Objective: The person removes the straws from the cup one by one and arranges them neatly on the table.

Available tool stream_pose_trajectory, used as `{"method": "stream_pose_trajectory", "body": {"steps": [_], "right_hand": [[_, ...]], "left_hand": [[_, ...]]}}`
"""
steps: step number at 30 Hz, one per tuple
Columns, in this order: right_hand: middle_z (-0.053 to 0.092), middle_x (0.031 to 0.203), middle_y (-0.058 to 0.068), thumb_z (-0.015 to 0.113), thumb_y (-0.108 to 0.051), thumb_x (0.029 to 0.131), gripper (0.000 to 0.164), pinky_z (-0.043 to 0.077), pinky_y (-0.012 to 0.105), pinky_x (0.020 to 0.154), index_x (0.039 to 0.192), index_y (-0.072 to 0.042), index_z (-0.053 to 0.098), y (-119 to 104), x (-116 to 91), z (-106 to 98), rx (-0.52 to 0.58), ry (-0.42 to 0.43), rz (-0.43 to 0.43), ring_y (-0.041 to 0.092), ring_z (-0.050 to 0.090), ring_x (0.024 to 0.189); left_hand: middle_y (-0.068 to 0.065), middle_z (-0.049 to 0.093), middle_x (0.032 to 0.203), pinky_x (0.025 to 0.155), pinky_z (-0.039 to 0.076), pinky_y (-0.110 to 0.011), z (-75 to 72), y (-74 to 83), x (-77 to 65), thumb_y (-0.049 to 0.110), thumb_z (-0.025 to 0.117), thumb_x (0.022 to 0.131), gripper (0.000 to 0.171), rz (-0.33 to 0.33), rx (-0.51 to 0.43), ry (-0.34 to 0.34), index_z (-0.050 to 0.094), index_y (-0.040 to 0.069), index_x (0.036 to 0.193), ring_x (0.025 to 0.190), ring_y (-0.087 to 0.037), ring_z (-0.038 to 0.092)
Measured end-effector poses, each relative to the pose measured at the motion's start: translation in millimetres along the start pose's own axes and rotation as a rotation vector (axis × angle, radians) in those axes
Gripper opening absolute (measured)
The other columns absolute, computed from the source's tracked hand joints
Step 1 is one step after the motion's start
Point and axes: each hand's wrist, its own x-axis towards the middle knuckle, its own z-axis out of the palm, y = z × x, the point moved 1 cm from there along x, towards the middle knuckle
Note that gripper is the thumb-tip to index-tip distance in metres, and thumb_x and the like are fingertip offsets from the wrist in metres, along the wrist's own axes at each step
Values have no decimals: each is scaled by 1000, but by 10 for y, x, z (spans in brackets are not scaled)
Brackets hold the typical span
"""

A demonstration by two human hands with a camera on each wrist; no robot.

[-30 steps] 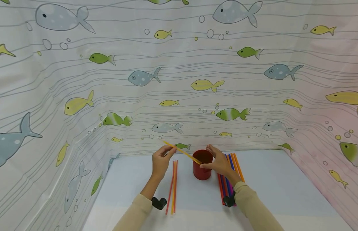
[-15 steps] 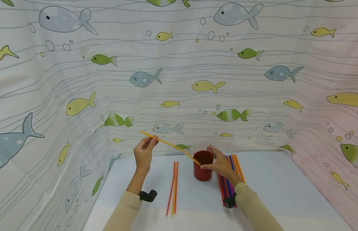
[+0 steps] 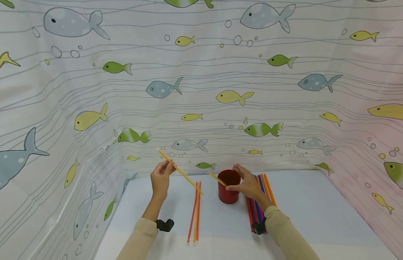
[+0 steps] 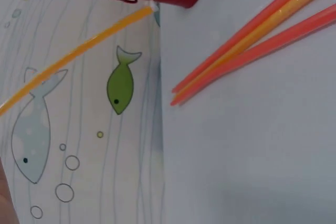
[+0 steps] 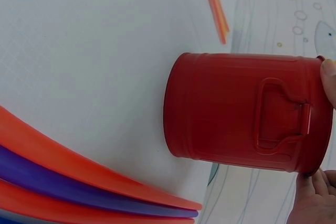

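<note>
My left hand pinches a thin orange-yellow straw, raised and slanting down to the right. In the left wrist view, this straw has a pale, clear tip. My right hand holds a small red metal bucket at its rim, thumb on one side and fingers on the other. Another yellow straw sticks out over the rim beside the right thumb; its lower part is hidden. In the right wrist view, the upright bucket shows a side handle.
Several thin red and yellow straws lie on the white table left of the bucket. A bundle of thicker red, blue, purple and orange tubes lies to its right, partly under the right forearm. A fish-print curtain surrounds the table.
My left hand has moved left with its straw, away from the bucket, and the straw's far end has swung down. The second straw stays at the rim. My right hand has hardly moved.
</note>
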Motion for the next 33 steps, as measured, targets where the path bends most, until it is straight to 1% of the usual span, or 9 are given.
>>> {"method": "stream_pose_trajectory", "body": {"steps": [4, 8, 12, 14, 18, 24, 25, 29, 33], "right_hand": [[42, 150, 4, 91, -40, 63, 115, 37, 43, 108, 154, -13, 26, -9, 0, 3, 12, -4, -9, 26, 38, 139], [42, 151, 4, 91, -40, 64, 115, 37, 43, 108, 154, -13, 26, -9, 0, 5, 18, -3, -2, 26, 38, 139], [41, 151, 5, 91, -39, 64, 114, 36, 44, 108, 154, -13, 26, -17, -6, 5, 24, -9, 4, 26, 37, 139], [41, 151, 5, 91, -38, 64, 114, 36, 44, 108, 154, -13, 26, -19, -7, 2, 25, -12, 2, 26, 37, 139], [41, 151, 5, 91, -38, 64, 114, 36, 43, 108, 155, -13, 25, -17, -9, -5, 24, -12, 0, 26, 37, 139], [41, 151, 5, 92, -38, 63, 115, 36, 44, 108, 154, -12, 26, 5, -12, -16, 28, -8, -2, 27, 38, 139], [42, 151, 5, 92, -38, 63, 115, 37, 44, 108, 154, -12, 26, 9, -12, -18, 30, -8, -4, 27, 38, 139], [43, 150, 5, 91, -40, 63, 115, 39, 44, 106, 154, -13, 26, 17, -3, -11, 30, -5, -11, 27, 39, 138], [43, 150, 5, 91, -39, 64, 114, 40, 43, 106, 154, -12, 26, 15, 5, -1, 34, -9, -14, 26, 39, 138]], "left_hand": [[-14, 68, 101, 85, 55, -36, -63, -209, 19, 9, 64, 95, 27, -50, 10, 9, 63, -10, 114, 96, -27, 69], [-13, 68, 104, 83, 56, -32, -111, -448, 30, 17, 65, 95, 29, -108, 53, 20, 66, -5, 115, 97, -28, 68], [-13, 69, 106, 80, 57, -29, -116, -580, 2, 21, 66, 94, 30, -138, 117, 15, 67, -2, 114, 95, -27, 68], [-14, 69, 106, 79, 57, -28, -116, -636, -8, 21, 67, 94, 30, -151, 141, -4, 68, -1, 114, 93, -26, 68], [-21, 68, 105, 76, 58, -28, -101, -741, -29, 17, 67, 94, 30, -192, 174, -63, 67, -5, 114, 90, -30, 68], [-19, 70, 98, 73, 58, -26, -59, -933, -116, 14, 65, 95, 28, -273, 293, -166, 68, -6, 113, 88, -34, 69], [-19, 70, 98, 72, 58, -26, -51, -962, -134, 15, 65, 95, 27, -284, 313, -181, 68, -6, 113, 87, -33, 69], [-26, 68, 100, 70, 59, -28, -18, -1061, -192, 14, 66, 95, 29, -301, 345, -227, 68, -9, 112, 81, -28, 70], [-22, 70, 96, 69, 59, -29, 7, -1145, -244, 15, 66, 94, 29, -349, 395, -248, 68, -8, 112, 75, -18, 69]]}}
